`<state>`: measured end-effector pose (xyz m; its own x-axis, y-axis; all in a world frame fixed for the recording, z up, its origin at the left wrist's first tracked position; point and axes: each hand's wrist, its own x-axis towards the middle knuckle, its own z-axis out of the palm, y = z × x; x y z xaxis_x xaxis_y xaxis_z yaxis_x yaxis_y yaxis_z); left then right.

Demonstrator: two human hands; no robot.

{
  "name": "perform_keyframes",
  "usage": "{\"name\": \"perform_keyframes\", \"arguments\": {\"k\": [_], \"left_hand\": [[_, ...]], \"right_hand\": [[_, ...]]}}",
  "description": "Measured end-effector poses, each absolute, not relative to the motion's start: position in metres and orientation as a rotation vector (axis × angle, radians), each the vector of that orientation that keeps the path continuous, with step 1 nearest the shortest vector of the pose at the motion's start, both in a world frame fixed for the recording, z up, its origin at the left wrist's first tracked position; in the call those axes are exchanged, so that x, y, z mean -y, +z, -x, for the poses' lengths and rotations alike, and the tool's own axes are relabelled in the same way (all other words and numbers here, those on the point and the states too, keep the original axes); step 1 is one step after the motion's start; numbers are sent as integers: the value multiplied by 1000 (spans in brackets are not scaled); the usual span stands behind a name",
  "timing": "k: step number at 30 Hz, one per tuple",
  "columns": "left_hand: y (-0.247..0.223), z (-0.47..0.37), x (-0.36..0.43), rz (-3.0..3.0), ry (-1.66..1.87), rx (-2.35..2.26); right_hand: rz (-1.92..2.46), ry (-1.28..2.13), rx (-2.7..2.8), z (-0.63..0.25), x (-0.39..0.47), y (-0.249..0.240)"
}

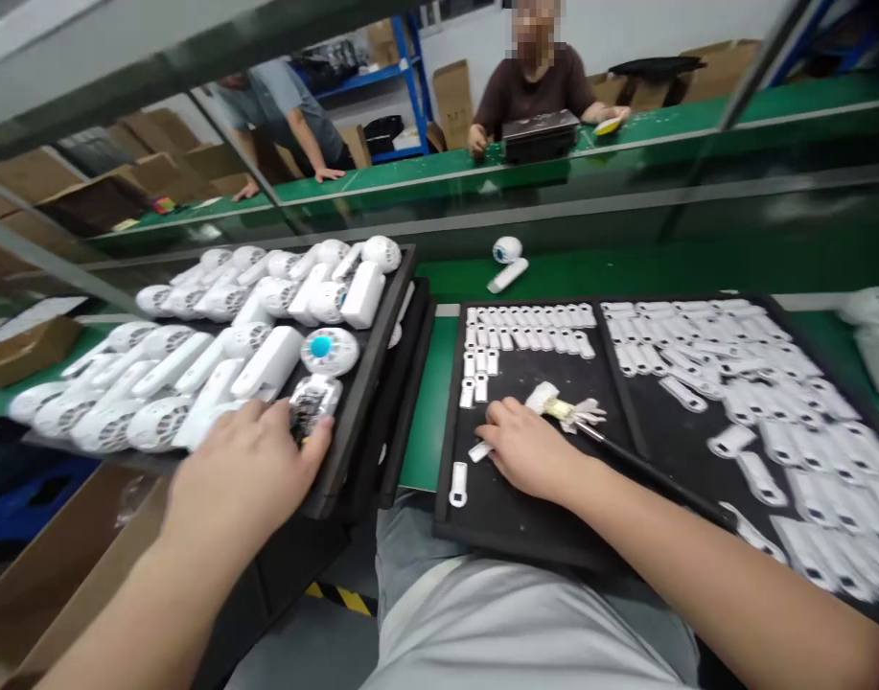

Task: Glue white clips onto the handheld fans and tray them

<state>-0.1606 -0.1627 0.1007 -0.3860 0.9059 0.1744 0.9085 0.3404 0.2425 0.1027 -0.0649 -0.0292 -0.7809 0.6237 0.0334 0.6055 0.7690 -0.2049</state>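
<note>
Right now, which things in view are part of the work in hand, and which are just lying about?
In hand:
- left hand on an open fan unit in the fan tray
- right hand on a small white clip, beside the brush, in the clip tray

Lying about:
- lone fan on the green bench
- cardboard boxes
- black case before another person

The opened fan [311, 406] is partly covered by the fingers of the left hand [246, 471]; the grip cannot be judged. The small white part [480, 450] is half hidden under the right hand [526, 448]. The right-hand tray [805, 450] and white units [874, 335] are cut off at the right edge. The face of the co-worker [536, 81] is blurred.
</note>
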Motion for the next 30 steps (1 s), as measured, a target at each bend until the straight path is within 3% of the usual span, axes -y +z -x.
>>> {"name": "perform_keyframes", "arguments": {"k": [3,6,8,10,12,13,16,20,30], "left_hand": [[98,153,167,1606,-20,2633],[101,164,160,1737,-224,2829],[104,174,158,1884,-657,3071],[108,175,155,1844,-1336,3163],[114,162,152,1676,-1909,2979],[116,150,150,1649,-2036,2853],[119,103,147,1806,-2022,2602],[97,46,143,2187,-2145,2574],[34,-5,144,2218,-2177,2715]], "right_hand": [[1069,404,2781,-113,69,-31],[1073,634,2524,-128,74,-29],[1063,776,2281,-138,80,-24],[1098,907,2024,-144,88,-14],[1123,1065,1773,-145,95,2],[1113,1144,1675,-144,98,11],[1033,1271,1535,-139,102,41],[993,1184,1546,-137,103,62],[1209,1427,1325,-136,107,37]]}}
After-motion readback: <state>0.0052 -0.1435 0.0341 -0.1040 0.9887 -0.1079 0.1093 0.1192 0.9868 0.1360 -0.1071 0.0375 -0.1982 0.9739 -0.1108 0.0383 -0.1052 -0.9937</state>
